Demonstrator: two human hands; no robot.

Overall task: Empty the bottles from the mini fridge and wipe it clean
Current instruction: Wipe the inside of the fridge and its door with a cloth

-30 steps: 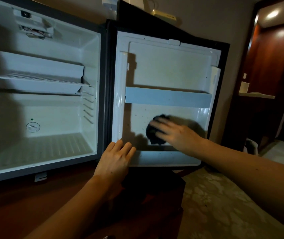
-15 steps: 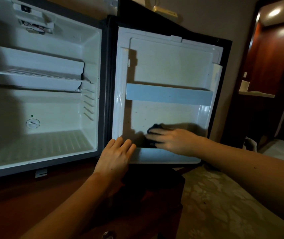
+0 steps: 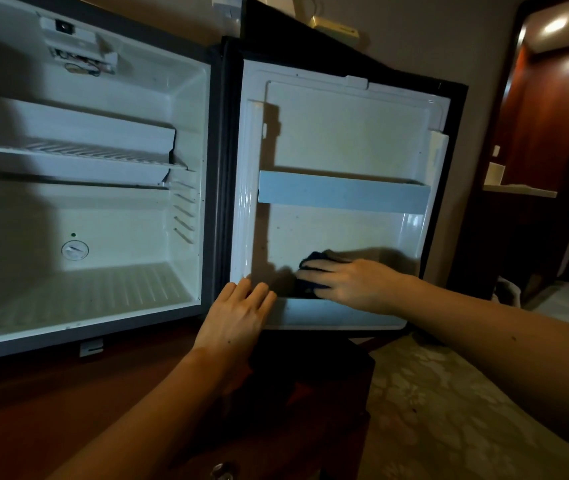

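At lower centre, the left hand point(image 3: 238, 311) rests flat, bracing the door point(image 3: 345, 133). Right of it, the right hand point(image 3: 352, 284), fingers spread, has slid the dark cloth point(image 3: 312, 259) down to the bottom ledge. The fridge point(image 3: 86, 209), upper left, holds no bottles; wiping looks nearly finished.

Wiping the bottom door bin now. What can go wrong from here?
1. The door could swing away under the push of the right hand if the left hand, laid flat on the lower corner, slips.
2. The dark cloth is mostly hidden under the fingers, so the bin's shadowed corners may get missed.
3. Specks on the panel under the blue rail look unwiped.
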